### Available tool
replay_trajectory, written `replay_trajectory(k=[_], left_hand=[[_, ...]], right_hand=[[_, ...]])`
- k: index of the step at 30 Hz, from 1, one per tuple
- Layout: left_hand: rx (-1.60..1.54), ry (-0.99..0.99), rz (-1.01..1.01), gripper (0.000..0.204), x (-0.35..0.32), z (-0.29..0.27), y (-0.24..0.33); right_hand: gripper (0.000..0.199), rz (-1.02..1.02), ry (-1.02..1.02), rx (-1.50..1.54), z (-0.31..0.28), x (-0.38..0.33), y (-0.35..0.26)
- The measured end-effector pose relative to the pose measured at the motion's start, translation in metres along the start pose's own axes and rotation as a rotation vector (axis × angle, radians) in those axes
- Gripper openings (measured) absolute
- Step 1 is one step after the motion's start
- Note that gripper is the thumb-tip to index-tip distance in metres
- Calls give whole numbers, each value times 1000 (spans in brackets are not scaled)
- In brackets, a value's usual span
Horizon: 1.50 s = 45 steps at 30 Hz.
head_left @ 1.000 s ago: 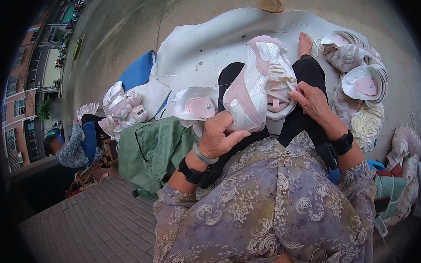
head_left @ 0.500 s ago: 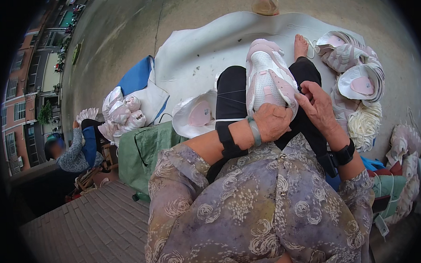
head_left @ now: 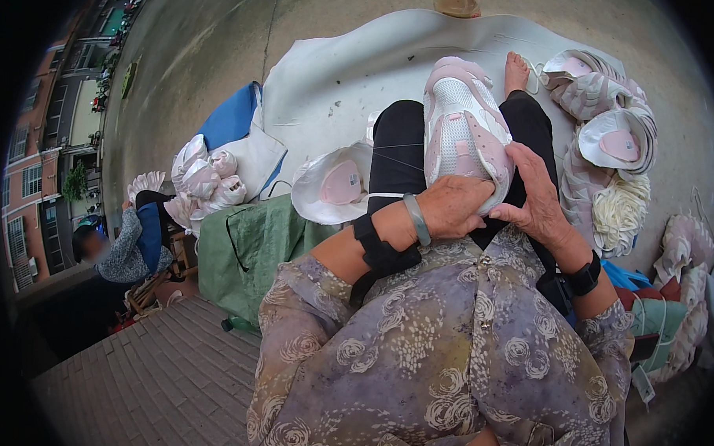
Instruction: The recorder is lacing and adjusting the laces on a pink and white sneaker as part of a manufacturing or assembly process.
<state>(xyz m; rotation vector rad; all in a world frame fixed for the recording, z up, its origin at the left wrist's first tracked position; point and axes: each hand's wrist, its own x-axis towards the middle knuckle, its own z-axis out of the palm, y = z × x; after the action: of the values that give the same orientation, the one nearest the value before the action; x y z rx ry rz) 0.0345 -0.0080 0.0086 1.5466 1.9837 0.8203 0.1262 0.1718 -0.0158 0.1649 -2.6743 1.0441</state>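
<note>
A pink and white shoe upper (head_left: 457, 129) lies lengthwise over my lap, toe pointing away from me. My left hand (head_left: 457, 204) is closed on its near end, fingers curled in and the tips mostly hidden. On the right edge of the upper rests my right hand (head_left: 541, 197), its fingers stretched along the side. The right thumb stands apart from them and points toward my left hand. No needle or other tool can be made out. A white band (head_left: 387, 196) and thin threads cross my left knee.
A pale sheet (head_left: 313, 91) covers the ground ahead. Stacked shoe uppers (head_left: 615, 139) and a cream yarn bundle (head_left: 622, 214) lie right. Left are a nested stack (head_left: 336, 184), bundled uppers (head_left: 206, 181) and a green sack (head_left: 244, 258). Another person (head_left: 134, 246) sits far left.
My right hand has opened from bent fingers to stretched ones and moved slightly down along the upper's edge. My left hand keeps its hold. The view has shifted a little.
</note>
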Motion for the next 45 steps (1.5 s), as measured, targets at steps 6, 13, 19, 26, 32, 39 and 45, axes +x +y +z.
replay_trajectory(k=[6, 13, 19, 26, 32, 39, 45], left_hand=[[-353, -302, -164, 43, -17, -50, -5], [99, 230, -241, 57, -40, -50, -54], [-1, 349, -328, 14, -41, -52, -59], [-168, 524, -148, 16, 4, -123, -42], [-241, 355, -42, 16, 26, -115, -31], [13, 247, 142, 19, 41, -141, -4], [-270, -24, -164, 13, 87, -167, -84]], right_hand=[[75, 162, -69, -165, 7, -2, -10], [84, 392, -47, 73, 10, 4, -14], [83, 384, 81, 77, 10, 4, -29], [82, 69, 122, -178, 5, 22, -57], [87, 145, 77, -136, 8, 31, -60], [89, 82, 44, -141, 7, 32, -62], [83, -112, 3, -128, 2, 33, -61]])
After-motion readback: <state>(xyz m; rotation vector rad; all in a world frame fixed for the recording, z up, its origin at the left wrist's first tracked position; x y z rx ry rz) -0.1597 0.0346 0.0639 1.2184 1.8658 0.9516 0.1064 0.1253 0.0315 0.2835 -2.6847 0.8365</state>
